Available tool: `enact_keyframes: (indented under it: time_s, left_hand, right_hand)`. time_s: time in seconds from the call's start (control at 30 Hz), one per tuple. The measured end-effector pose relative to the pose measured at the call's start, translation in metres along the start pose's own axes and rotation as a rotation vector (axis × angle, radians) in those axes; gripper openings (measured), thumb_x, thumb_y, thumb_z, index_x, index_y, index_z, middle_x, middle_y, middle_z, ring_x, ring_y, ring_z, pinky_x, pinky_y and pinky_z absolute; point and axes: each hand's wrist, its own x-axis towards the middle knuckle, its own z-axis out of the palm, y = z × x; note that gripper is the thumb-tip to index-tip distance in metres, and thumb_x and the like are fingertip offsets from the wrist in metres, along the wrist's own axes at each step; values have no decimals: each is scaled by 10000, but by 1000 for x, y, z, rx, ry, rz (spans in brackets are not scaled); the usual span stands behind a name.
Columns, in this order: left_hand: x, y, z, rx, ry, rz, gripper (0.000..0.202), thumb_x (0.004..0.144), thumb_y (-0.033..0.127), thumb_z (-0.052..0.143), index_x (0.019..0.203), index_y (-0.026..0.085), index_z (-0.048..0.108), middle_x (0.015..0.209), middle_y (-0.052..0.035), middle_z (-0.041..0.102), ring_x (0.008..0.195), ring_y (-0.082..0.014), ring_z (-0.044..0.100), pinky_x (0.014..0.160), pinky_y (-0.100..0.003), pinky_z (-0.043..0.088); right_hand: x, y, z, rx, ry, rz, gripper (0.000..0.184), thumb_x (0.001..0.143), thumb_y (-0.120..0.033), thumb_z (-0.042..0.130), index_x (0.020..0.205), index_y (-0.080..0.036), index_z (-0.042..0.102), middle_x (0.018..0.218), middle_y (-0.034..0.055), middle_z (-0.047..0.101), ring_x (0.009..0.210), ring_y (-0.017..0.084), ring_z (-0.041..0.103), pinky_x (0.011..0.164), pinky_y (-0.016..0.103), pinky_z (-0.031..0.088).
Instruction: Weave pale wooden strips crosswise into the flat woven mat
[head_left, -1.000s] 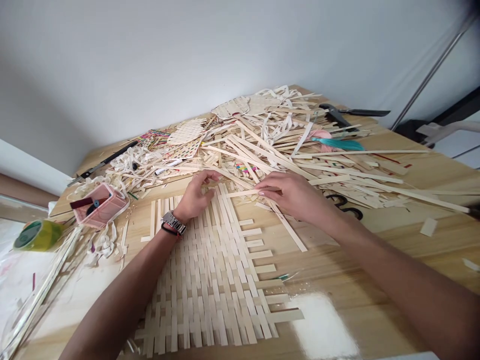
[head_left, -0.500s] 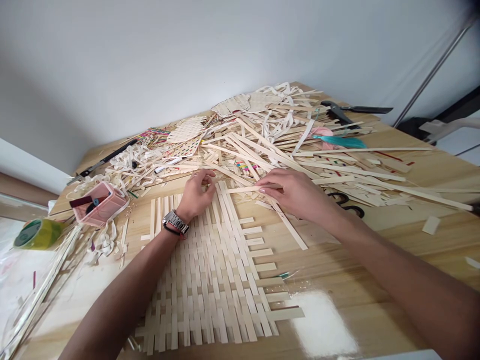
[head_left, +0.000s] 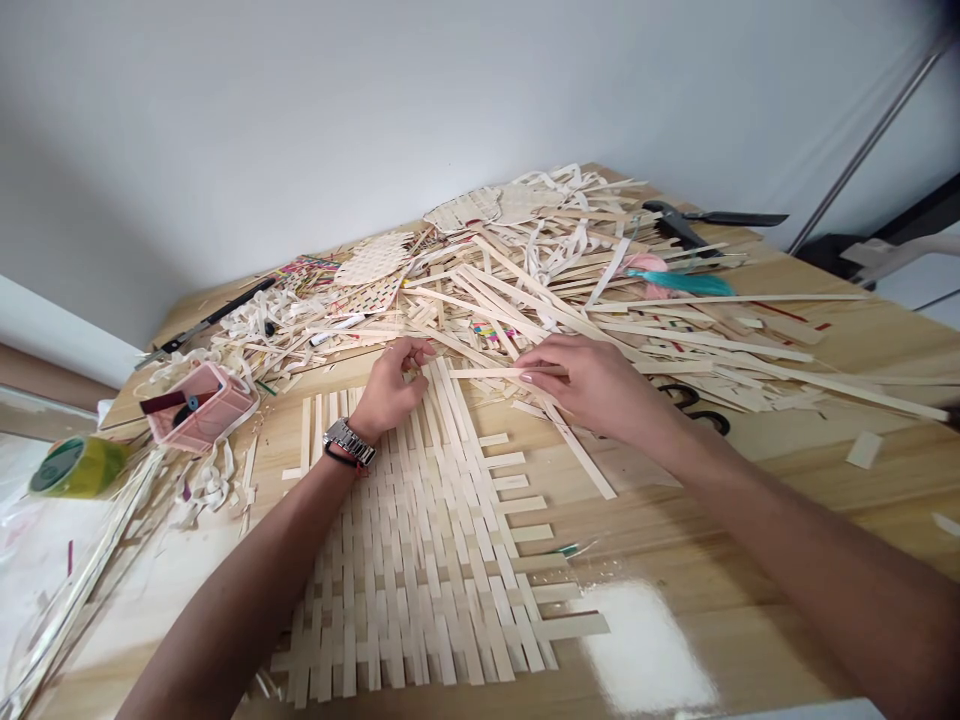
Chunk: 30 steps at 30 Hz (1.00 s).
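Note:
A partly woven mat (head_left: 420, 560) of pale flat strips lies on the wooden table (head_left: 750, 520) in front of me. My left hand (head_left: 390, 385), with a metal watch on its wrist, rests on the mat's far end and pinches the tips of the upright strips there. My right hand (head_left: 592, 385) holds a loose pale strip (head_left: 487, 372) crosswise, its free end pointing at the left hand's fingers. A long loose strip (head_left: 581, 460) lies slantwise under my right wrist.
A big heap of loose strips (head_left: 540, 280) and small woven pieces covers the far half of the table. A pink tray (head_left: 199, 405) and green tape roll (head_left: 71, 465) sit at the left. Black scissors (head_left: 694, 410) and a black tool (head_left: 697, 225) lie at the right.
Both hands have barely shifted. The left fingers have closed a little more on the mat's far strip ends, and the held strip sits slightly higher in view.

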Motion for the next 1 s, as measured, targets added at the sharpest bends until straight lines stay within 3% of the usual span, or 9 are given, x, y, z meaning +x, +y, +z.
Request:
enact_keyframes:
  time_s: [0.23, 0.5, 0.73, 1.0]
  left_hand:
    - [0, 4, 0, -1, 6, -40, 288, 805, 119, 589, 1057, 197, 706, 942, -37, 665, 852, -199, 591, 827, -360, 522]
    - [1, 2, 0, 87, -15, 23, 302, 730, 70, 564, 928, 210, 744, 930, -53, 678, 827, -217, 582, 813, -392, 509]
    - [1, 0, 1, 97, -39, 69, 309, 711, 31, 562, 914, 215, 705, 933, -58, 636, 844, -221, 568, 776, -378, 502]
    - [3, -1, 1, 80, -44, 68, 299, 693, 20, 545, 884, 218, 662, 931, -57, 641, 856, -232, 567, 769, -392, 491]
  right_hand:
    - [-1, 0, 2, -4, 3, -16, 187, 1012, -279, 633, 980, -232, 811, 1002, 104, 813, 920, 281, 740, 849, 445, 581]
    - [0, -2, 2, -26, -29, -56, 182, 1005, -273, 646, 978, -258, 826, 1013, 97, 830, 1015, 315, 732, 941, 490, 574]
    - [0, -9, 3, 12, -65, -4, 204, 1006, -231, 601, 976, -235, 804, 1007, 90, 806, 941, 270, 752, 855, 413, 580]
    - [-1, -9, 4, 71, -89, -42, 188, 1026, -236, 603, 1000, -234, 789, 1035, 95, 795, 964, 258, 735, 870, 419, 578]
